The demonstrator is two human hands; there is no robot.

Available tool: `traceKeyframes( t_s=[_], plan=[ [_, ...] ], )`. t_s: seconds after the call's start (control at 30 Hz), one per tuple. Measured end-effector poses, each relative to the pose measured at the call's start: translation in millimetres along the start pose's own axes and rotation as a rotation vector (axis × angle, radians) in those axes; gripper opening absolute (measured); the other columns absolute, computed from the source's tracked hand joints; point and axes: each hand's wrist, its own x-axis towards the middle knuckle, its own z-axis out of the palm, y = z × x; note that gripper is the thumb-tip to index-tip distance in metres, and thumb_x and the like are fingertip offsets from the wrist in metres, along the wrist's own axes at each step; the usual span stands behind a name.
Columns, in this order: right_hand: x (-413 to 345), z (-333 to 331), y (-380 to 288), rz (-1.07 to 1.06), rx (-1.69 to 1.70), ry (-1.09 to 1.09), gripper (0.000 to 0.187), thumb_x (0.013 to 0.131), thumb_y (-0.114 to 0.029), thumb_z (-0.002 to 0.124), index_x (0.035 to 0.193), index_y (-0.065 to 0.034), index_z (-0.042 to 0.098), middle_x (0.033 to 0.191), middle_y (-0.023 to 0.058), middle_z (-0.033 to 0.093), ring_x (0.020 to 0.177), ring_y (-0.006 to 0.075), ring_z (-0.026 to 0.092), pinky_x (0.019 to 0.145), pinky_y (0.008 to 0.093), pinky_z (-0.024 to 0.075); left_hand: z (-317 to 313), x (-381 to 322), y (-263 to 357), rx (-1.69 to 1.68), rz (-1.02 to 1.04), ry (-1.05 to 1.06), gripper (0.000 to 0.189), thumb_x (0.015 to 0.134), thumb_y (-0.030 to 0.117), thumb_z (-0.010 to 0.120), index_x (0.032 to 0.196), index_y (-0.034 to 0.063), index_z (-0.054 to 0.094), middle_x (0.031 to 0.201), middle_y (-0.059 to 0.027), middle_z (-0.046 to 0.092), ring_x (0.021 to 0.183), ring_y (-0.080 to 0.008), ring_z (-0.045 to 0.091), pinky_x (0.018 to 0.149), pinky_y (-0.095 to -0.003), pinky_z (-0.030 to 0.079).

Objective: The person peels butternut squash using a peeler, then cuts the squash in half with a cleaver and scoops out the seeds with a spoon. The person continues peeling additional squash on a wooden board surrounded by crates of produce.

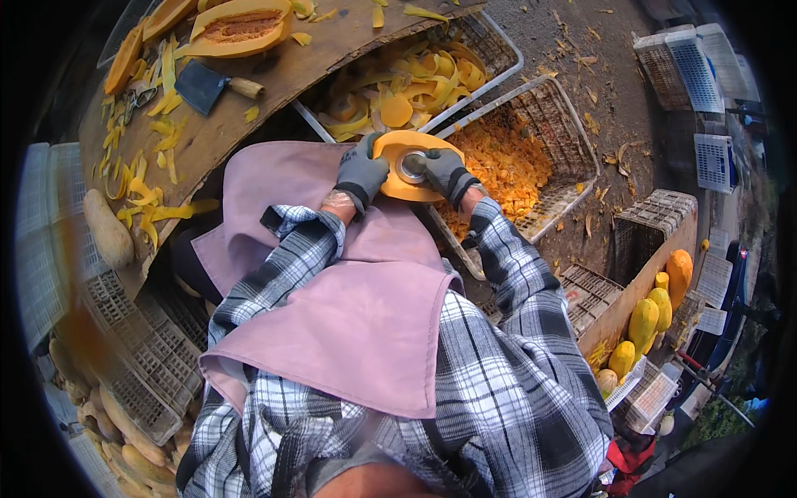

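In my gloved left hand [363, 167] is the left end of a peeled orange squash half [397, 185], held above my lap. My gloved right hand [443, 173] grips a round metal tool [412, 167] set against the middle of the squash; its working edge is hidden. Below and to the right stands a plastic crate of orange pulp and seeds [507, 165]. Another crate, behind the squash, holds yellow peelings [429, 75]. A cleaver [200, 87] with a wooden handle lies on the wooden table [274, 81], near a cut squash half [240, 28].
Peel strips [149, 205] and a whole tan squash [107, 229] lie on the table at left. Several squashes are heaped at lower left [134, 460]. Yellow peeled squashes [644, 320] stand along a board at right, near empty crates [588, 295].
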Motion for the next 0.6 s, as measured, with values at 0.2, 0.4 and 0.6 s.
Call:
traceKeyframes(
  t_s=[0.2, 0.4, 0.6],
  plan=[
    [8.5, -77.6, 60.9, 0.159, -0.005, 0.159, 0.044, 0.081, -0.040, 0.074, 0.093, 0.0027, 0.073, 0.082, 0.0138, 0.073, 0.066, 0.0194, 0.067, 0.058, 0.0310, 0.0502, 0.3, -7.8, 1.8, 0.104, 0.102, -0.027, 0.052, 0.081, 0.011, 0.053, 0.133, 0.0112, 0.056, 0.110, -0.0186, 0.068, 0.098, -0.0309, 0.068, 0.087, -0.0359, 0.052],
    [-18.6, -57.2, 32.2, 0.215, -0.314, 0.071, 0.047, 0.080, -0.045, 0.070, 0.097, -0.0013, 0.073, 0.084, 0.0197, 0.071, 0.080, 0.0337, 0.068, 0.073, 0.0388, 0.0522, -0.4, -13.2, 5.2, 0.125, 0.145, -0.019, 0.054, 0.081, 0.012, 0.053, 0.135, 0.0134, 0.054, 0.116, -0.0189, 0.066, 0.107, -0.0327, 0.065, 0.094, -0.0386, 0.049],
    [-11.4, -75.9, 53.8, 0.158, -0.399, 0.212, 0.048, 0.079, -0.047, 0.065, 0.097, -0.0030, 0.073, 0.091, 0.0234, 0.070, 0.089, 0.0358, 0.069, 0.078, 0.0419, 0.0526, -3.4, -11.1, 11.3, 0.142, 0.147, -0.025, 0.055, 0.081, 0.011, 0.053, 0.136, 0.0132, 0.053, 0.115, -0.0196, 0.067, 0.107, -0.0315, 0.065, 0.094, -0.0370, 0.049]
  ],
)
